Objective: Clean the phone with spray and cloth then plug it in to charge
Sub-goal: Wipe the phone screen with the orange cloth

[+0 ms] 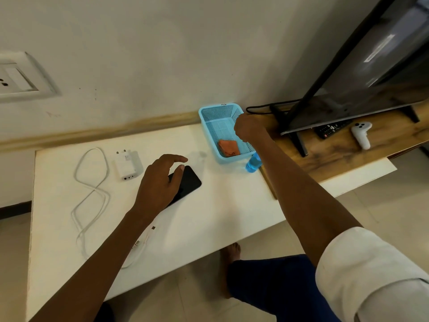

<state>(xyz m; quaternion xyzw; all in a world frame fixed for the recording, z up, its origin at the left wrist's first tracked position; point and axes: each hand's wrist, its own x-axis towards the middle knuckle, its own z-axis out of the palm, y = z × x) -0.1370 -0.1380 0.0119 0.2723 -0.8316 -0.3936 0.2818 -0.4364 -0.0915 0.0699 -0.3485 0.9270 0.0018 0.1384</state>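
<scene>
A black phone (189,182) lies screen-up on the white table (220,205). My left hand (162,180) is over its near end with fingers loosely spread and the thumb on the glass. An orange cloth (228,147) lies folded in the near end of a light-blue basket (216,117). My right hand (249,130) hangs over the basket's right rim, just above and apart from the cloth; its fingers point down and are hidden behind the back of the hand. A blue spray bottle (253,164) stands beside the basket, mostly hidden by my right forearm.
A white charger adapter (127,165) and a looped white cable (92,194) lie at the table's left. A wall socket (16,77) is at the far left. A TV (362,66), a remote (332,130) and a white controller (362,134) occupy the wooden shelf on the right.
</scene>
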